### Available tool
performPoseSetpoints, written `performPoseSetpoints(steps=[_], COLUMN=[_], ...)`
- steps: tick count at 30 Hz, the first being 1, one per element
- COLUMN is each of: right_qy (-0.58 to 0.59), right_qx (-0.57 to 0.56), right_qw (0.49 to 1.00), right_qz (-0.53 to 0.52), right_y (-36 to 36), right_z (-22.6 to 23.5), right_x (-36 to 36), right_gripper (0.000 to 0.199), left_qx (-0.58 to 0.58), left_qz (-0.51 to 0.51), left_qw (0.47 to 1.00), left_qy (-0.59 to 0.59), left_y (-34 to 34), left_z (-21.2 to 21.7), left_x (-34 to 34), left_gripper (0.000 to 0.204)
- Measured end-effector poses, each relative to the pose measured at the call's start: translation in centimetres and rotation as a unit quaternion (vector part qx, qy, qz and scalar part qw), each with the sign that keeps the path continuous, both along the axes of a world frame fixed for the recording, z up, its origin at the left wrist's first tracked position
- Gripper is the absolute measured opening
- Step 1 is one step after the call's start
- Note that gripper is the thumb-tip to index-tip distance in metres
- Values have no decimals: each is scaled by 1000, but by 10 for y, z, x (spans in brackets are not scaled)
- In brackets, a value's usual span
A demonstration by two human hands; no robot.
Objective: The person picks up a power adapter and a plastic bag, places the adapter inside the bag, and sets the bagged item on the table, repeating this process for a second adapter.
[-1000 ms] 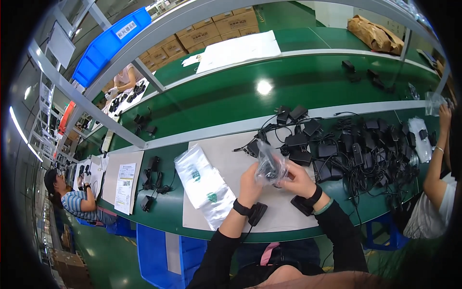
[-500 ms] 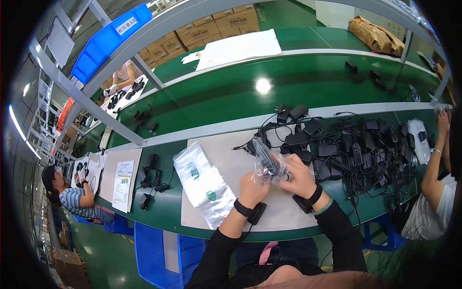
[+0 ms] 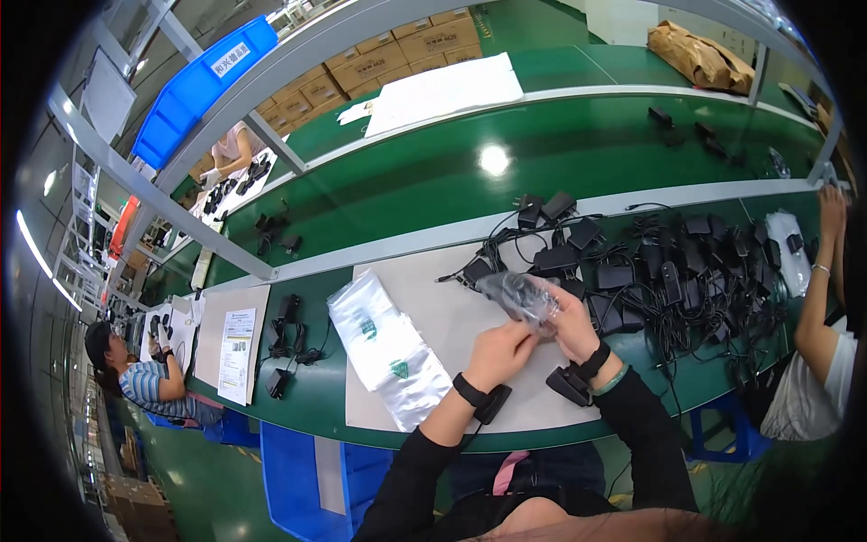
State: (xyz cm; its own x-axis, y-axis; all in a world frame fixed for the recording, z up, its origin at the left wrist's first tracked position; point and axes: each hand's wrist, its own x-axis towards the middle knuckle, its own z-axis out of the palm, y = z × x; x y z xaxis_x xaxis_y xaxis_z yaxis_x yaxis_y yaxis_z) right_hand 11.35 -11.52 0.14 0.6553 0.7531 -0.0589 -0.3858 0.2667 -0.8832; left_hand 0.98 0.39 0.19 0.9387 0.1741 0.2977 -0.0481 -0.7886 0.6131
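Note:
A clear plastic bag [image 3: 517, 294] with something dark in it, seemingly a black power adapter, is held above the beige mat [image 3: 470, 397]. My right hand [image 3: 573, 327] wraps round the bag's right side. At its lower end, the closed fingers of my left hand [image 3: 498, 356] pinch the plastic. A stack of flat clear bags with green print [image 3: 384, 339] lies on the mat to the left of my hands. Beyond and to the right, black power adapters [image 3: 558, 260] with cables lie at the mat's far edge.
A large heap of black adapters and cables [image 3: 686, 280] covers the table on the right. A few adapters [image 3: 287, 339] and a printed sheet [image 3: 237, 354] lie to the left. A metal rail [image 3: 433, 237] runs behind. Co-workers sit at both sides; a blue bin [image 3: 293, 483] stands below.
The bag has tilted over to the left and sits a little lower. My left hand has shifted right and down to the bag's lower end, while my right hand has closed further round it.

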Motion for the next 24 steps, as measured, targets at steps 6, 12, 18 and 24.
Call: performPoseSetpoints(steps=[6, 12, 18, 24], right_qy=[-29, 13, -469, -513], right_qx=[50, 21, -89, -82], right_qw=[998, 1000, 877, 851], right_qz=[-17, 7, -54, -76], right_y=[5, 0, -2, -2], right_z=[5, 4, 19, 16], right_x=[2, -1, -2, -3], right_gripper=[36, 35, 39, 41], left_qx=[-42, -479, -321, -287], left_qz=[-63, -22, 58, 45], left_qw=[997, 874, 944, 956], left_qy=[11, 82, 44, 39], left_y=[26, 49, 47, 45], left_z=[-14, -3, -7, 3], left_x=[-4, -12, -12, -14], left_gripper=[20, 24, 27, 21])
